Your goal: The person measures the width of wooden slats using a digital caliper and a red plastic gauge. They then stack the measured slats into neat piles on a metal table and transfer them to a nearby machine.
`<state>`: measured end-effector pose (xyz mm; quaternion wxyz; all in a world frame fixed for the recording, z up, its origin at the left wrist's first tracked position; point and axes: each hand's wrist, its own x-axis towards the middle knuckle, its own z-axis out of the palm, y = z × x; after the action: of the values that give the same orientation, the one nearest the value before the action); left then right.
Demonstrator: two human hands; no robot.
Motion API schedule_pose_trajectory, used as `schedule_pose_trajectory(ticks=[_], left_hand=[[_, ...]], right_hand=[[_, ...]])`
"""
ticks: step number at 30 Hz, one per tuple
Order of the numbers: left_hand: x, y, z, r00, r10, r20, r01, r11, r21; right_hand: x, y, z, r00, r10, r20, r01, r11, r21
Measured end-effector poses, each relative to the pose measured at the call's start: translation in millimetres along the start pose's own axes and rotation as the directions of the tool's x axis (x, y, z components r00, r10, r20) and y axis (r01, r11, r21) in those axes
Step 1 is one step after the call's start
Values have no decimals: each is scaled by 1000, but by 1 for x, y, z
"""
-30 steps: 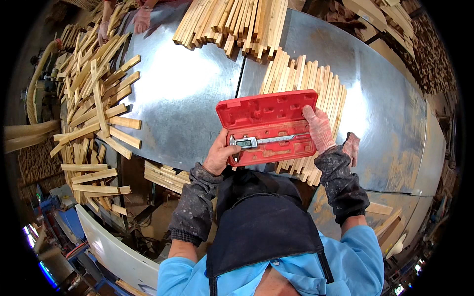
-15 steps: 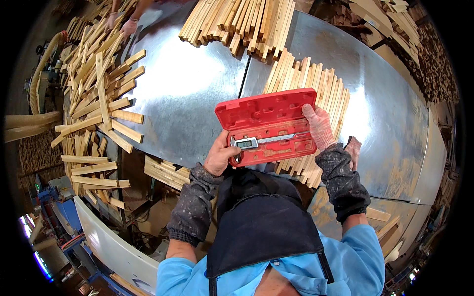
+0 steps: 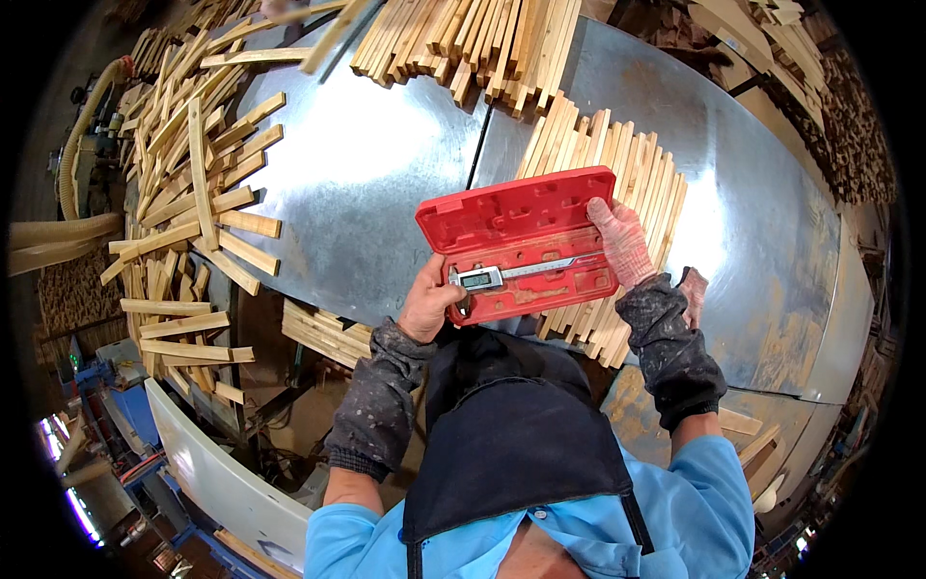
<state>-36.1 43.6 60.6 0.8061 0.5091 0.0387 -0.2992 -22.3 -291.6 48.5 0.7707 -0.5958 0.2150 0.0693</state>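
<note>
My left hand (image 3: pixel 426 302), bare, grips the left end of an opened red plastic case (image 3: pixel 518 201), its thumb resting at the caliper's jaw end. Inside the case's lower half lies a silver digital caliper (image 3: pixel 529 271) with a small grey display. On my right hand (image 3: pixel 619 241) is a pinkish knit glove; that hand holds the case's right end, thumb over the lid's edge. Another pinkish glove (image 3: pixel 693 297) shows beside my right sleeve; what supports it is hidden. Just beyond and beneath the case, a row of wooden strips (image 3: pixel 656 193) lies on the metal table (image 3: pixel 328 222).
More wooden strips are stacked at the table's far edge (image 3: pixel 473 48). A loose heap of strips (image 3: pixel 198 183) covers the left side. Another person's blurred hand (image 3: pixel 282 10) is at the far left. A pale curved panel (image 3: pixel 217 482) stands at the lower left.
The case has tilted slightly and shifted a little upward in my hands. At the far left, the other person's hands have moved, and several strips there now lie angled over the table.
</note>
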Motion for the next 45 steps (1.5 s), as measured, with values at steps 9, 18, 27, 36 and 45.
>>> schedule_pose_trajectory(ticks=[9,18,27,36,45], left_hand=[[3,3,-1,998,-64,2,64,998,-6],[2,4,-4,998,-53,17,53,999,-5],[3,2,0,999,-36,-6,36,999,-18],[-2,-7,-16,996,-81,30,82,996,-25],[-4,26,-14,996,93,-18,-92,995,39]], right_hand=[[3,1,-4,999,42,12,-42,999,12],[5,1,-4,998,67,2,-67,998,-16],[4,-3,-4,998,65,5,-64,995,-72],[24,18,-2,1000,-14,10,16,986,-169],[37,-16,25,994,-24,108,38,990,-133]])
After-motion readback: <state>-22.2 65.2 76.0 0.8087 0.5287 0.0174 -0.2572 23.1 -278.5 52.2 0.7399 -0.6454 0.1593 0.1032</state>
